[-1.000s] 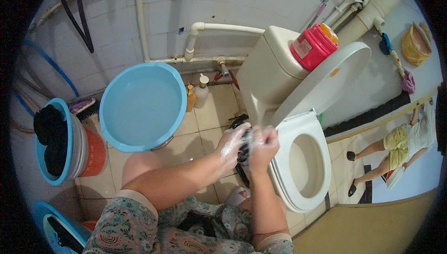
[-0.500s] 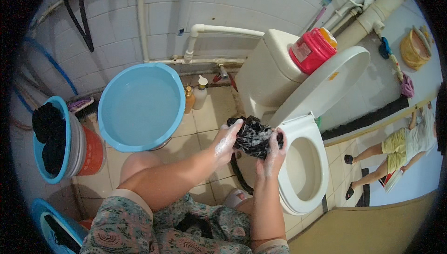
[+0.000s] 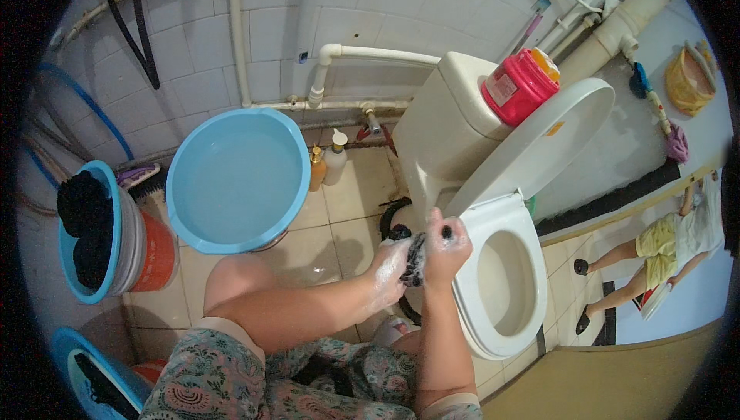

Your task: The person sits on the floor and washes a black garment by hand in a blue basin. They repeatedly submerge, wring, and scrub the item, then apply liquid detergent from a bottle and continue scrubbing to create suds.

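A soapy black cloth (image 3: 415, 260) is bunched between my two hands, in front of the toilet. My left hand (image 3: 391, 272) is wrapped round one part of it, with suds over the fingers and wrist. The other end sits in my closed right hand (image 3: 447, 249), and a dark bit pokes out between its fingers. The cloth's kind of garment cannot be made out. To the left of my hands stands a light blue basin (image 3: 239, 177) of water, apart from them. The white toilet (image 3: 505, 285), its lid raised, is just right of my right hand.
At the left, a blue basin (image 3: 113, 250) with black cloths (image 3: 83, 204) rests on a red bucket (image 3: 158, 258). Two pump bottles (image 3: 334, 159) stand by the wall. A red tub (image 3: 518, 89) sits on the toilet tank. Beyond the doorway at right stands another person (image 3: 659, 254).
My hands have drawn closer together and squeezed the spread cloth into a tight, narrow bunch. My right hand has turned and closed into a fist round its end.
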Available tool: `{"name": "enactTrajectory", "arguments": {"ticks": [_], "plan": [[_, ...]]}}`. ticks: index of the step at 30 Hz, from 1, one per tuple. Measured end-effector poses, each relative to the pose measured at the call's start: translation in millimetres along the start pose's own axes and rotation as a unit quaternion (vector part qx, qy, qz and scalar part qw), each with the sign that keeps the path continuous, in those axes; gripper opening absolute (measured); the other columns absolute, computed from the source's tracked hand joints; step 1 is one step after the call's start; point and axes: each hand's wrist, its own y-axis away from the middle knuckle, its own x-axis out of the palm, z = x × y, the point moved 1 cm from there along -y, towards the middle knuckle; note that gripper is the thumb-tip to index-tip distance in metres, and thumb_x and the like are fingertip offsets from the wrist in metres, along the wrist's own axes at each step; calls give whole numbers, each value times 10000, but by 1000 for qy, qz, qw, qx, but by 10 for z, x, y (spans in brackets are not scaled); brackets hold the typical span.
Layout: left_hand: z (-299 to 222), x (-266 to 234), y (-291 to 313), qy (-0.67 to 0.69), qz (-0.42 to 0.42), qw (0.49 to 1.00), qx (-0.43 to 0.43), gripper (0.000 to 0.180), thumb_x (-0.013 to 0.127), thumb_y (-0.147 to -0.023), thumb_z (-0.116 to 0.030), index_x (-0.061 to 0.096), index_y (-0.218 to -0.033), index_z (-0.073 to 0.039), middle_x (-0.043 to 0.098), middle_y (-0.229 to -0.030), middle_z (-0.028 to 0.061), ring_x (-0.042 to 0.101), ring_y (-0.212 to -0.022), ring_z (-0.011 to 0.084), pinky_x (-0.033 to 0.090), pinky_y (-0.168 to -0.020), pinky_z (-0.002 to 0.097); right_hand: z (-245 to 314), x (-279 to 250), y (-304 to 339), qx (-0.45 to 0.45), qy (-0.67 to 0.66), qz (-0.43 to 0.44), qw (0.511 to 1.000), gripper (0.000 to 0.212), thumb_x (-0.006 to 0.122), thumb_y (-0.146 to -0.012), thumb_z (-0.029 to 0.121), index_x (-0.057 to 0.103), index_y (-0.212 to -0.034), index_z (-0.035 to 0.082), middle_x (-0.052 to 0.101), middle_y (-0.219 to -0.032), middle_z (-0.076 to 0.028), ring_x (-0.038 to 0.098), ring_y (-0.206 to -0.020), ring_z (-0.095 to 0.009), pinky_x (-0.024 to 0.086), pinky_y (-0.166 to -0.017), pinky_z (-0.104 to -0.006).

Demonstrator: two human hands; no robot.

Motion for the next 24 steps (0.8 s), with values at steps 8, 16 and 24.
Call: {"name": "enactTrajectory", "arguments": {"ticks": [8, 16, 24], "plan": [[-243, 113, 105, -42, -69, 995, 52, 118, 499, -816, -206, 532, -803, -94, 554, -742, 31, 552, -673, 172, 464, -629, 323, -105, 61, 95, 110, -136, -19, 984, 233, 695, -730, 124, 489, -643, 58, 504, -615, 4, 466, -566, -115, 403, -589, -251], [-432, 205, 146, 92, 46, 995, -3, 182, 447, -775, -165, 564, -872, -65, 602, -828, 73, 592, -785, 218, 483, -779, 357, -182, -43, 267, 432, -593, 98, 672, 270, 455, -877, 272, 514, -1067, 91, 565, -1027, -67, 541, -964, -206, 439, -854, -334], [-453, 216, 105, 63, 56, 996, -13, 275, 447, -777, -234, 576, -918, -36, 625, -894, 97, 595, -846, 243, 456, -844, 383, -275, -20, 180, 431, -615, 120, 650, 296, 442, -884, 307, 559, -1030, 78, 598, -1011, -73, 571, -930, -215, 454, -848, -365]]}}
